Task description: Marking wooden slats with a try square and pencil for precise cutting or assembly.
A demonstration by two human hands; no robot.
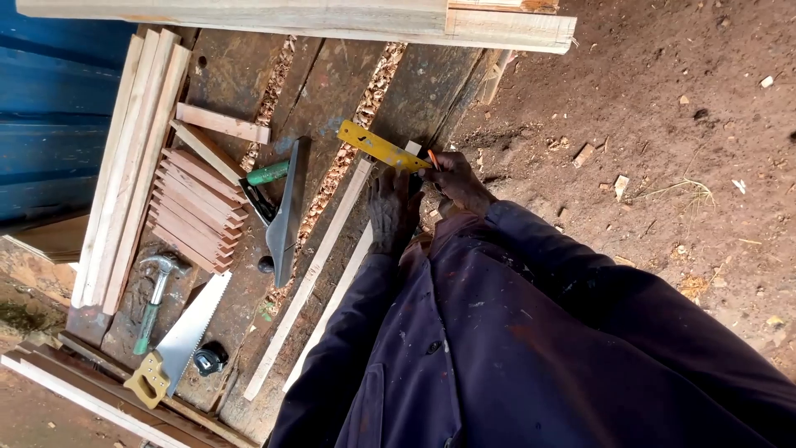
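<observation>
At 9 o'clock on the surface (pixel 232 75), dark worn planks w/ shavings in the gaps: pale long battens (pixel 124 174), a stack of short reddish slats (pixel 195 207), hammer (pixel 157 286), handsaw (pixel 178 340) w/ yellow grip, steel square (pixel 284 216). Toward centre, two thin pale strips (pixel 319 265) run diagonally. At 12 o'clock, left hand (pixel 391 211) lies flat, pressing the yellow square (pixel 381 148) onto the strip end; right hand (pixel 458 182) is clenched on a pencil (pixel 433 158) at the square's edge. Risk, as I judge: square slips on the narrow strip, so the line skews; strip overhangs the edge, could tip.
</observation>
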